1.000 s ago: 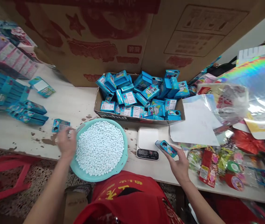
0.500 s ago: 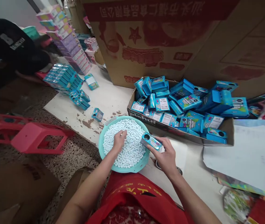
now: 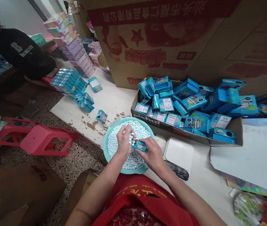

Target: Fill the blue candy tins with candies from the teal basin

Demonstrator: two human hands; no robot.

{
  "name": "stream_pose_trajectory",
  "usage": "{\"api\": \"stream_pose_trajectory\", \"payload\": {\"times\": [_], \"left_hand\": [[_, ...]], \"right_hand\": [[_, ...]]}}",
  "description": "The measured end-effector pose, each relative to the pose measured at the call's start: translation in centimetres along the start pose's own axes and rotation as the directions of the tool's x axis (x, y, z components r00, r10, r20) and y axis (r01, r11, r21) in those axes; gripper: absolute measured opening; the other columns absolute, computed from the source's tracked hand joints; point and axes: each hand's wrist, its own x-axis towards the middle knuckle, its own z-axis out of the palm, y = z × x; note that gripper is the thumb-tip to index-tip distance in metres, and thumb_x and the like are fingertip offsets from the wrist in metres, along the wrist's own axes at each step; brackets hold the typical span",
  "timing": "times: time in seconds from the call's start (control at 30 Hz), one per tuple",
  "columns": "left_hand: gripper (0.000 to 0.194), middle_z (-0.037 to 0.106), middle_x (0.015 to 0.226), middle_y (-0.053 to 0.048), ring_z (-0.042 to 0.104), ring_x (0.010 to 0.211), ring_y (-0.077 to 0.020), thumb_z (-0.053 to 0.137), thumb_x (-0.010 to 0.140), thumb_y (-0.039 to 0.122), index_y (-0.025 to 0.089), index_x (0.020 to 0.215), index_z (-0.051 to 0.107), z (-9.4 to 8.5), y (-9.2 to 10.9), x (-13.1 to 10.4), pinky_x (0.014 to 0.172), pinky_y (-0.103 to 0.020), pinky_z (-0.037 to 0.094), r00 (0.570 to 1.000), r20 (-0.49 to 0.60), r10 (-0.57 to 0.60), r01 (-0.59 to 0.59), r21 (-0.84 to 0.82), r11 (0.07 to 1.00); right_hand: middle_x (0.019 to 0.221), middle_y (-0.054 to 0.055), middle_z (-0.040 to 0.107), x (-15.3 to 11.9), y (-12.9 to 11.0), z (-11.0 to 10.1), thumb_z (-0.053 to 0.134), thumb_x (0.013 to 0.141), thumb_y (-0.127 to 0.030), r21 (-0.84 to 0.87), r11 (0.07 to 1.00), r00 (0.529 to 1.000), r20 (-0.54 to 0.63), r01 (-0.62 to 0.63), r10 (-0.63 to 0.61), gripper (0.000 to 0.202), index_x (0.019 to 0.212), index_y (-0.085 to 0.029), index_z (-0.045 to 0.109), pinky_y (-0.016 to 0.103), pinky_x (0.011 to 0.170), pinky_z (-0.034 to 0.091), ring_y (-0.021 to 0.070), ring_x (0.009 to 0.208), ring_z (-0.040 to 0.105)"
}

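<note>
A pale green basin (image 3: 105, 147) full of small white candies (image 3: 116, 145) stands at the table's near edge, close to my body. Above it my left hand (image 3: 123, 141) is cupped closed around several of these candies, some showing at its fingers. My right hand (image 3: 152, 153) grips a small blue candy box (image 3: 140, 145) between thumb and fingers. The box is tilted, its dark round opening against the candies at my left hand. Right of the basin lies a white digital scale (image 3: 179, 152) with a black button panel.
A long cardboard tray (image 3: 238, 135) of blue boxes stands behind the scale, before a large carton (image 3: 157, 37). One blue box (image 3: 102, 116) stands left of the basin. Stacked blue boxes (image 3: 65, 81) are farther left. Red stools (image 3: 44, 139) flank the table; a person in black (image 3: 23, 51) sits beyond.
My left hand has risen from the candies with several in it. My right hand has brought the blue box leftward to it, uncovering the scale. The view has shifted slightly.
</note>
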Motion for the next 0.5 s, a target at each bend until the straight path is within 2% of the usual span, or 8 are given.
{"api": "stream_pose_trajectory", "payload": {"times": [0.07, 0.23, 0.4, 0.5], "left_hand": [[0.038, 0.047, 0.057, 0.006, 0.045, 0.043, -0.005, 0.066, 0.073, 0.047, 0.018, 0.065, 0.044, 0.0, -0.1, 0.0, 0.041, -0.018, 0.034, 1.0, -0.003, -0.005, 0.005, 0.044, 0.999], [0.046, 0.035, 0.05, 0.008, 0.037, 0.041, -0.0039, 0.068, 0.07, 0.051, 0.019, 0.062, 0.037, 0.2, 0.0, 0.2, 0.04, -0.018, 0.03, 1.0, -0.02, 0.006, -0.006, 0.023, 1.0], [0.048, 0.034, 0.053, 0.008, 0.033, 0.041, -0.0033, 0.07, 0.068, 0.053, 0.019, 0.064, 0.036, 0.7, 0.2, 0.6, 0.037, -0.017, 0.025, 1.0, -0.019, 0.014, -0.014, -0.008, 1.0], [0.046, 0.034, 0.054, 0.009, 0.03, 0.04, -0.0031, 0.069, 0.069, 0.053, 0.02, 0.067, 0.036, 0.4, 0.4, 1.2, 0.036, -0.017, 0.021, 1.0, -0.011, -0.015, 0.015, -0.034, 0.999]], "right_hand": [[0.091, 0.007, 0.061, 0.1, 0.0, 0.0, 0.068, 0.078, -0.027, -0.012, 1.0, 1.0, 0.008, -0.006, 0.006, 0.027, 0.103, -0.02, 0.061, 0.036, 0.076, 0.047, 0.0245, 0.089, 0.057], [0.09, 0.006, 0.061, 0.2, 0.3, 0.1, 0.071, 0.075, -0.026, 0.003, 1.0, 1.0, 0.012, -0.015, 0.015, 0.028, 0.1, -0.02, 0.062, 0.037, 0.076, 0.048, 0.0249, 0.089, 0.057], [0.092, 0.006, 0.062, 0.4, 0.8, 0.3, 0.071, 0.075, -0.026, 0.082, 0.996, 1.0, -0.01, -0.025, 0.026, 0.027, 0.1, -0.022, 0.062, 0.037, 0.077, 0.049, 0.0241, 0.089, 0.058], [0.092, 0.005, 0.062, 0.2, 1.1, -0.7, 0.071, 0.076, -0.03, 0.179, 0.983, 0.999, -0.023, -0.029, 0.034, 0.027, 0.101, -0.022, 0.063, 0.036, 0.077, 0.05, 0.0231, 0.088, 0.059]]}}
